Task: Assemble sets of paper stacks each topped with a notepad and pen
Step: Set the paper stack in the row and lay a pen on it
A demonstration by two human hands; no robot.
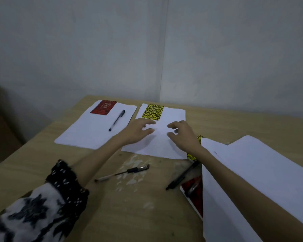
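Observation:
Two paper stacks lie side by side at the far end of the table. The left stack (94, 130) carries a red notepad (103, 107) and a dark pen (117, 120). The middle stack (157, 145) carries a yellow-black notepad (152, 112) at its far edge. My left hand (136, 131) and my right hand (182, 133) hover over or rest on this stack with fingers loosely curled, holding nothing. A white-barrelled pen (122, 172) and a black pen (182, 175) lie loose on the wood nearer me.
A big loose pile of white sheets (252, 172) covers the right side, partly hiding a red notepad (193, 191) and a yellow-black notepad (192, 156). The wooden table (129, 206) has white scuffs in the middle. A grey wall stands behind it.

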